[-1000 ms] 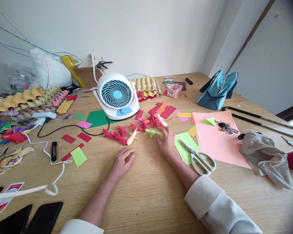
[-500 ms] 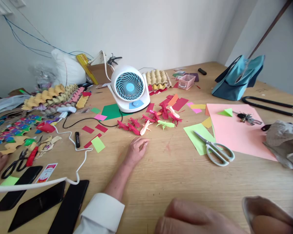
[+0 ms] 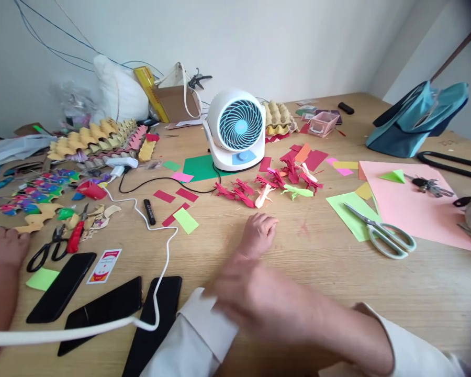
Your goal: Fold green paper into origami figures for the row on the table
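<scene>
My left hand [image 3: 259, 234] rests on the wooden table with its fingers curled in, and nothing shows in it. Just beyond it lies a cluster of folded red paper figures [image 3: 241, 192], with a pale peach paper figure [image 3: 264, 196] and a light green paper figure [image 3: 298, 192] among them. Smeared by motion, my right hand [image 3: 243, 290] crosses over my left forearm near the white cuff [image 3: 210, 319]. Its fingers are not clear, and whether it touches the forearm or sleeve I cannot tell.
A white fan [image 3: 239, 128] stands behind the figures. Scissors [image 3: 380, 230] lie on green paper to the right, near a blue bag [image 3: 416, 125]. Several dark phones [image 3: 60, 288] and a white cable [image 3: 167, 251] are at left, beside another person's hand [image 3: 3, 246].
My right hand has moved up and left from the bottom edge, across my left forearm. My left hand's fingers are more curled. The view has shifted left, so things appear further right.
</scene>
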`<state>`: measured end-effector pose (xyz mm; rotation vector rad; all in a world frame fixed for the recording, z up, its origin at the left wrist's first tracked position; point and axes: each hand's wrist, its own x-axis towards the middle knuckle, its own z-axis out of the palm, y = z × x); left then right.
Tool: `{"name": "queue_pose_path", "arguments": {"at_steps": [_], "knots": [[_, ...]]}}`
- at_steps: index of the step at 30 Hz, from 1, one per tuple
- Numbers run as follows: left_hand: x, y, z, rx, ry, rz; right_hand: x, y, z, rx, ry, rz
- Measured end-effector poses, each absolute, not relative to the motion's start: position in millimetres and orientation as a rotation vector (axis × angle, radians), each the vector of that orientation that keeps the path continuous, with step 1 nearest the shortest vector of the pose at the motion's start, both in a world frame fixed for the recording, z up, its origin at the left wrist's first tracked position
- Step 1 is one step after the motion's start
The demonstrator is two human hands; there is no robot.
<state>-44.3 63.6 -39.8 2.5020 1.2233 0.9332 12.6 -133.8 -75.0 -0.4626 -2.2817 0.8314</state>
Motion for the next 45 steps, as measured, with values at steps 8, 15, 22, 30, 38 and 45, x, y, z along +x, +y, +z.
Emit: {"name": "queue_pose_path", "arguments": {"at_steps": [8,15,22,30,38,45], "knots": [[-45,71,-41,2.271,1.230,1.097,121,-4,-13,-1.506,-1.648,0.362],[-50,71,-42,2.166,1.199,1.159,130,0,-37,-1.596,-1.549,0.321],[-54,71,-41,2.222,1.193,1.158,119,-3,-30,-1.453,-1.686,0.340],[-54,69,-38,2.375,1.192,1.072,114,2,-36,-1.290,-1.770,0.384],[-57,72,-40,2.432,1.203,1.068,169,-14,-22,-1.448,-1.764,0.367],[-54,72,-39,2.527,1.243,0.995,316,-25,-22,-2.151,-1.645,-0.140]]}}
